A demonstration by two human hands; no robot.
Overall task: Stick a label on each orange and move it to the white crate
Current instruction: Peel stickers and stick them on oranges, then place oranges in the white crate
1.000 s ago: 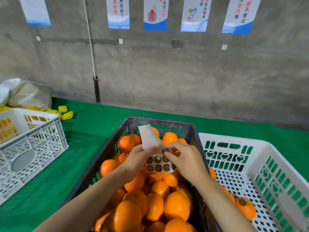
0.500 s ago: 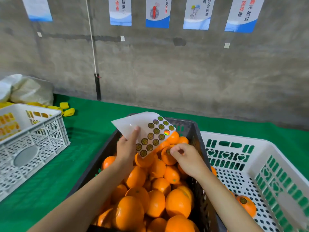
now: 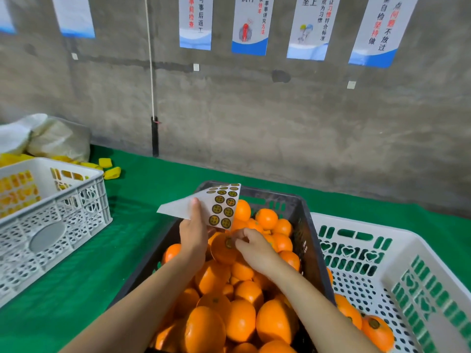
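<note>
Up goes the label sheet (image 3: 221, 206), lifted and tilted clear in the left hand (image 3: 193, 233), while the right hand (image 3: 254, 247) has dropped from the sheet onto an orange (image 3: 221, 250) at the top of the pile. The left grip pinches the sheet, thumb on top near its blank corner. The right grip is curled, fingertips (image 3: 238, 242) against a round label (image 3: 229, 242) that now sits on the fruit. Whether they pinch its edge or only press it down, I cannot tell.

So this looks like the sticking step, nearly finished for this orange. It lies in the black crate (image 3: 270, 194), just right of the left wrist. Next call: smooth the label flat, close round the fruit, and carry it right over the dark rim into the white crate (image 3: 395, 250). A few labelled oranges (image 3: 377, 332) already lie at that crate's near end. Plenty of bare fruit is left, so it's early days.

Both crates sit on a desk (image 3: 127, 250) covered in green cloth. Another white crate (image 3: 63, 215) stands at the left, with yellow pieces (image 3: 112, 171) and pale bags (image 3: 46, 138) beyond it. Behind is a bare concrete wall (image 3: 280, 123) hung with blue-and-white posters (image 3: 249, 24).
</note>
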